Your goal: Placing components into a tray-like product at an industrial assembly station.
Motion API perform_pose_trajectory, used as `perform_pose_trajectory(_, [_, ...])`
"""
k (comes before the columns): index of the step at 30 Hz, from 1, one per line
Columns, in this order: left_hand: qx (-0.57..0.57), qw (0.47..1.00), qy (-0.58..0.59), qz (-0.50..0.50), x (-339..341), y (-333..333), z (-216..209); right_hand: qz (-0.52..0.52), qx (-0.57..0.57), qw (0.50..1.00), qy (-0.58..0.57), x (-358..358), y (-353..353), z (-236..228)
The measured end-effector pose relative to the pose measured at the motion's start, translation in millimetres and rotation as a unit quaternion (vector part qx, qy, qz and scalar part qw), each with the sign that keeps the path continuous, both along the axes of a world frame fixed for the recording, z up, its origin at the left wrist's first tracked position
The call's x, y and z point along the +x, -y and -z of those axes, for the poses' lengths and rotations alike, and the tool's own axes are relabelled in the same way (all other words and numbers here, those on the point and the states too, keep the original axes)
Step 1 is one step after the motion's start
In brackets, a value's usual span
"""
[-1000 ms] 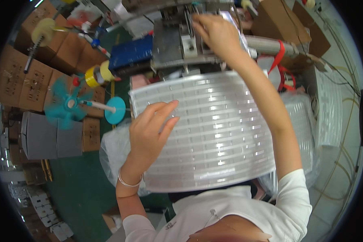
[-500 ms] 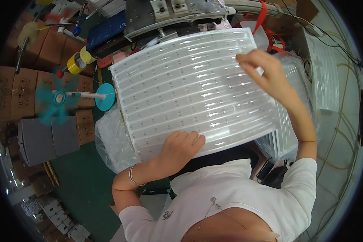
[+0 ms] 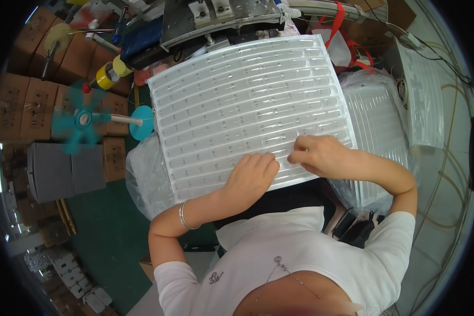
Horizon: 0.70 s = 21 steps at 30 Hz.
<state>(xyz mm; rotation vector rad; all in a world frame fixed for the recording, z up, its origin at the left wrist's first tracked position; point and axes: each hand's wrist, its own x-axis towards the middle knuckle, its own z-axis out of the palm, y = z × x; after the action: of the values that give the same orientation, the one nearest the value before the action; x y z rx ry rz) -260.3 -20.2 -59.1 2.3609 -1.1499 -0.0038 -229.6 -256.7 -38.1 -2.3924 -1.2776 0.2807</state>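
Both hands rest on a clear ribbed plastic tray held in front of the person.

The clear plastic tray (image 3: 247, 105), moulded in long rows of small pockets, lies tilted before the person, its far edge near the metal machine (image 3: 221, 18). The left hand (image 3: 250, 176) lies flat on the tray's near edge, fingers loosely curled, its grip holding nothing. The right hand (image 3: 321, 155) sits just beside it on the same edge, fingertips pinched narrow on the tray's surface; whether they hold a small part I cannot tell. A bagged stack of similar trays (image 3: 379, 121) lies to the right, a teal fan (image 3: 79, 124) and cardboard boxes (image 3: 31, 100) to the left.
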Motion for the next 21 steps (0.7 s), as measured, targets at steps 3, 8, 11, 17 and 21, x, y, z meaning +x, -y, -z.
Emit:
perform_pose_trajectory(3, [0.079,0.996,0.040,0.019,4,3,3,0.084,0.072,0.994,-0.011,25,8,-17])
perform_pose_trajectory(8, [0.154,0.986,0.053,0.027,5,-16,-5,0.270,0.217,0.936,-0.056,84,6,-31])
perform_pose_trajectory(11, [0.092,0.995,-0.024,0.040,5,-25,-8,0.279,0.265,0.921,-0.067,101,-4,-36])
perform_pose_trajectory(17, [0.059,0.987,-0.122,0.080,17,-24,-3,0.242,0.347,0.906,0.008,141,-25,-50])
perform_pose_trajectory(21, [0.116,0.979,-0.099,0.134,11,-15,-2,0.266,0.360,0.894,0.005,153,-20,-49])
